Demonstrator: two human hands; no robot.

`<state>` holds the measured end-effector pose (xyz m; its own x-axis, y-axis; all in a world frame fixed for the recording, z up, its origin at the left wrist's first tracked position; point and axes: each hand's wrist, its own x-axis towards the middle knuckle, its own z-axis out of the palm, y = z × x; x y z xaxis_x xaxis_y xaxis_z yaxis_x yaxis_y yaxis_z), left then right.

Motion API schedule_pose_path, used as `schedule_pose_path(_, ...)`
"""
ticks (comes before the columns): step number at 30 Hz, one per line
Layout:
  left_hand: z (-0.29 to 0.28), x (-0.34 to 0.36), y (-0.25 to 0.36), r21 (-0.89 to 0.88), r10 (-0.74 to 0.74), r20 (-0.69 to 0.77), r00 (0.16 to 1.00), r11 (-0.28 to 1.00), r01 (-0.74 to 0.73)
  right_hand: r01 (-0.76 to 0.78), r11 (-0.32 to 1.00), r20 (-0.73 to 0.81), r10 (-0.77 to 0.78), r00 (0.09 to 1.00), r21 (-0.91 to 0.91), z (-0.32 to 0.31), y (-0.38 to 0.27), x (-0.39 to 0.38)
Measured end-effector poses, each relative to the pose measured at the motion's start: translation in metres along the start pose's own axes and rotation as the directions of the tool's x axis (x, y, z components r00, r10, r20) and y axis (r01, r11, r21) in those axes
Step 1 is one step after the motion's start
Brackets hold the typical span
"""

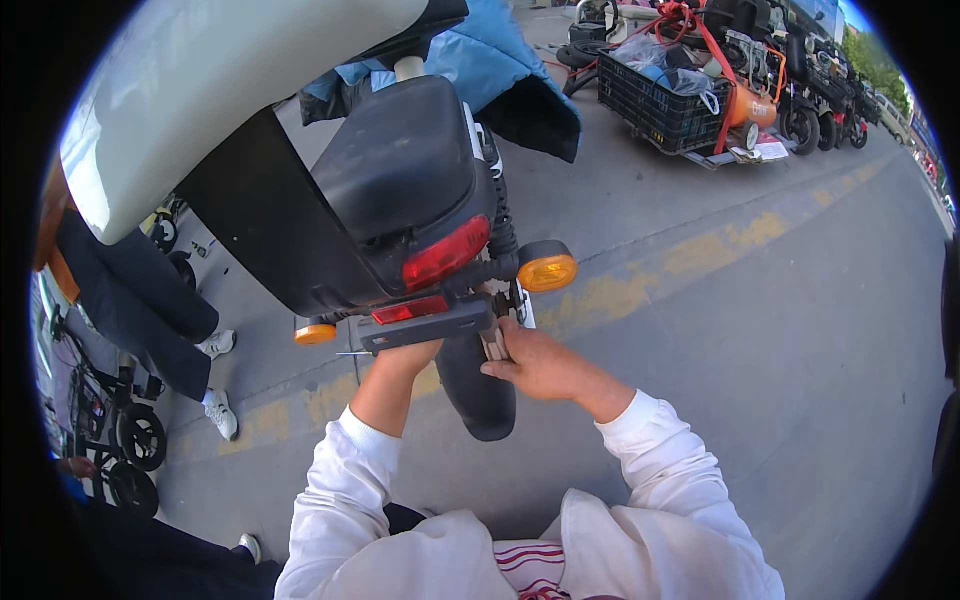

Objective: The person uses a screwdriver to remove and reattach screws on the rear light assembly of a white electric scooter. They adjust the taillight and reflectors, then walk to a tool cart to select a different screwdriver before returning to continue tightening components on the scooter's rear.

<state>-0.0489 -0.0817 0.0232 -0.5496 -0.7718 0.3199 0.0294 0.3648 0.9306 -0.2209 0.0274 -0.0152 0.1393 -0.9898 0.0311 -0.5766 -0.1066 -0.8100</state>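
I face the rear of a two-wheeler with a black seat [395, 150], red tail lamp [445, 250], amber indicator [547, 268] and black rear mudguard [480, 405]. My left hand [405, 360] reaches beneath the dark rear bracket [420, 328], its fingers hidden; a thin rod [350, 353] sticks out leftward beside it. My right hand [530, 365] is closed at the bracket's right end, thumb against a small pale piece [495, 345]; what exactly it grips is unclear.
A person in dark trousers [160, 300] stands at left by a small black bike [130, 440], another person [200, 550] at lower left. A blue padded cover [480, 50] lies beyond the seat. A loaded black crate [655, 105] and parked scooters [800, 125] stand upper right.
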Motion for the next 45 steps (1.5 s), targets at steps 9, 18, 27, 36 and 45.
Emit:
schedule_pose_path(9,-0.021,0.002,-0.043,0.204,0.062,-0.018,0.998,0.977,-0.057,-0.032,0.999,-0.085,0.032,0.996,-0.006,-0.001,0.001,0.004)
schedule_pose_path(18,-0.028,-0.006,-0.043,0.469,0.041,0.020,0.999,0.882,-0.046,0.044,0.998,-0.194,-0.050,0.980,-0.036,0.008,0.013,0.012)
schedule_pose_path(27,-0.026,-0.002,-0.037,0.366,0.293,-0.011,0.956,0.891,-0.268,-0.049,0.998,-0.144,0.043,0.989,-0.042,0.004,-0.003,0.009)
schedule_pose_path(36,-0.002,-0.002,-0.001,0.238,0.266,-0.164,0.950,0.945,-0.224,-0.025,0.984,0.131,0.049,0.990,-0.175,-0.015,-0.002,-0.002)
schedule_pose_path(45,0.048,-0.008,0.012,-0.994,-0.164,0.110,0.980,-0.042,0.104,-0.361,0.920,0.329,0.391,0.860,-0.151,-0.070,0.106,-0.033)
